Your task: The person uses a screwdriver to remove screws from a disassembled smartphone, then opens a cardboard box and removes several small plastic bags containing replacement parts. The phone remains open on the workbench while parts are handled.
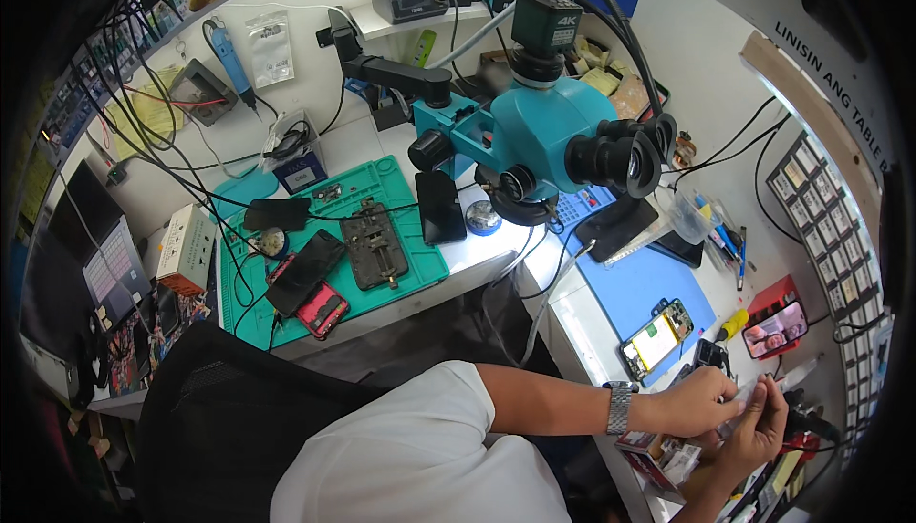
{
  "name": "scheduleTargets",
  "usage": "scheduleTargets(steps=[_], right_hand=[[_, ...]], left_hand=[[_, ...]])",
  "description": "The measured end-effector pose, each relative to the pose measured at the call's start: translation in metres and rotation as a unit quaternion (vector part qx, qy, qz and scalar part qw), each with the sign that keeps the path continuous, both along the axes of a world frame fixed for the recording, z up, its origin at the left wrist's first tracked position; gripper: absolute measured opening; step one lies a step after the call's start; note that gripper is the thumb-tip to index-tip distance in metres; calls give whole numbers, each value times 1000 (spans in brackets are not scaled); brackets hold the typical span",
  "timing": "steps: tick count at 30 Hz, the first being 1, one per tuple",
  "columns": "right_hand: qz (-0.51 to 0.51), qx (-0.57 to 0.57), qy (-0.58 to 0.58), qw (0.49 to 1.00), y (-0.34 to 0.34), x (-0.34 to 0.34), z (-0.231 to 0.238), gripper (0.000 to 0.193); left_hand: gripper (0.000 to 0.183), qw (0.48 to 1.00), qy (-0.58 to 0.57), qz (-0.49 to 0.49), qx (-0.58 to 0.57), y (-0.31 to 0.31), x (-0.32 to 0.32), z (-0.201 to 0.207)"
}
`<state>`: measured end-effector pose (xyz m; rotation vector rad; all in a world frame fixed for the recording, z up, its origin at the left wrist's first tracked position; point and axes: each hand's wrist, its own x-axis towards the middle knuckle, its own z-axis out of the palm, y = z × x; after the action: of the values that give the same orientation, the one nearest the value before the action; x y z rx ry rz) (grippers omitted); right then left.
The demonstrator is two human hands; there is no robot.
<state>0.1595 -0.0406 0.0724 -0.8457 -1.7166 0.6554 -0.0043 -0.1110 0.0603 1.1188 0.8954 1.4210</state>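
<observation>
My left hand [695,403], with a metal-band watch [620,408] at the wrist, is closed in a pinch at the far right of the head view. Facing it, my right hand [759,432] has its fingertips pressed together. Between them is a small, clear piece of plastic [748,391], perhaps a packet; its contents are too small to make out. Below the hands stands an open red box [651,461] holding clear plastic packets [680,463]. An opened phone [656,340] with a yellow inner panel lies beyond my left wrist, partly on a blue mat [611,280].
A teal microscope [549,132] overhangs the bench corner. On the left, a green mat [386,179] bears phones and a metal board holder [374,244]. A phone with a lit screen [775,330] leans beside a yellow-handled tool [733,324]. Cables hang at the left.
</observation>
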Motion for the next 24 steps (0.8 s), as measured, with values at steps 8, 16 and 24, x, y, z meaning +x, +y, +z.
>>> scheduleTargets(steps=[8, 16, 24], right_hand=[[-16, -100, -29, 994, -19, 11, 12, 45], [48, -232, 60, 970, -13, 19, 14, 21], [27, -227, 99, 968, -22, 31, 11, 16]], left_hand=[[38, 997, 52, 55, -26, 3, -21, -4], [36, 986, -135, -35, -90, 3, -18, -3], [38, 987, -133, -28, -88, -5, -19, -5]])
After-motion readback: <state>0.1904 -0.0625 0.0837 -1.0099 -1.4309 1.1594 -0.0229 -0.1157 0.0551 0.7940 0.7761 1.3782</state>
